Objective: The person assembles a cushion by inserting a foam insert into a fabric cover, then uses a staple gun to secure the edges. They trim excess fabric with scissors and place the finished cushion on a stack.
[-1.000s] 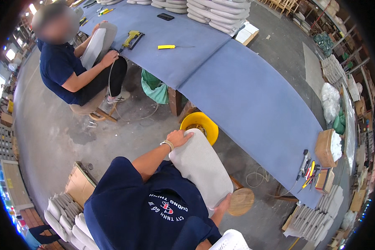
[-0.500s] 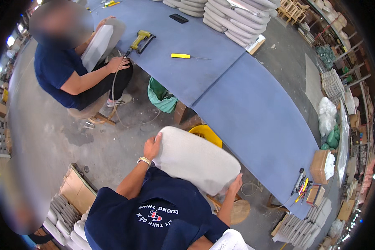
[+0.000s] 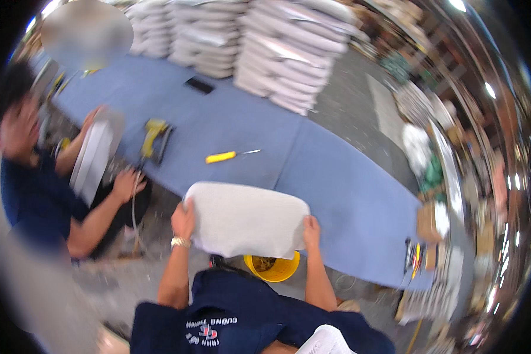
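A light grey fabric-covered cushion panel (image 3: 248,218), oblong with rounded corners, is held up between my hands at the table's near edge. My left hand (image 3: 183,219) grips its left end, with a watch or bracelet on that wrist. At the right end, my right hand (image 3: 312,233) is closed on the edge, thumb on top. The fingers under the panel are hidden. Beyond it on the blue table (image 3: 348,194) lies a yellow-handled screwdriver (image 3: 220,157). A yellow-green staple gun (image 3: 153,138) rests farther left by the edge.
A co-worker (image 3: 35,189) sits at left holding a similar panel (image 3: 94,153). Tall stacks of cushions (image 3: 289,53) stand at the table's far side, near a black phone-like slab (image 3: 199,85). Below my panel is a yellow bucket (image 3: 286,272). Hand tools (image 3: 417,259) and a cardboard box (image 3: 429,221) are at right.
The panel has moved forward to the table's near edge and turned from tilted to nearly level, with both hands still on it. My view has shifted, showing more of the cushion stacks.
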The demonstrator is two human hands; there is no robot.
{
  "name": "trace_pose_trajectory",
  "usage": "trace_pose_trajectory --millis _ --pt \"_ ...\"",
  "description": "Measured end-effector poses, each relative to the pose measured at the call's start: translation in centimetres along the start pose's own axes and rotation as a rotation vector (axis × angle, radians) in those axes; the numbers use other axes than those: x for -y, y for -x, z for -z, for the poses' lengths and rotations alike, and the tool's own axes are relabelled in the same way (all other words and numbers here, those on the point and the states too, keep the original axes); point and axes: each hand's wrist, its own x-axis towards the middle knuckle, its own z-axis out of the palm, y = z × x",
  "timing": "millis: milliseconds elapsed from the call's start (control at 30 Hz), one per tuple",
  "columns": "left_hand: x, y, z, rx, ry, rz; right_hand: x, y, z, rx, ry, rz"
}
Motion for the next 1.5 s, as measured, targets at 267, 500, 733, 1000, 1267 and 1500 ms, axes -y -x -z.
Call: trace_pose_trajectory --millis 267,500,733,1000,1267,1500 --pt "1.1 -1.5 0.9 -0.015 -0.206 -0.239 4.5 2.1 -5.3 -0.028 0.275 -0.244" --pt "1.3 -2.9 0.5 0.057 -0.199 -0.180 5.1 3.0 -5.6 -0.114 0.307 -0.224" --pt "-0.2 -1.8 0.0 0.068 -0.177 -0.121 3.0 3.3 -5.4 -0.159 0.348 -0.178" --pt "2.3 -2.2 0.5 -0.006 -0.068 0.062 2.2 1.0 -5.7 -0.043 0.060 -0.010" --pt "2.7 5.5 3.3 0.087 0.020 0.364 0.7 -5.1 -4.2 0.238 0.075 0.075" --pt "3.7 11.8 2.4 -0.038 0.038 0.417 0.1 -6.1 -3.7 0.341 0.138 0.166"
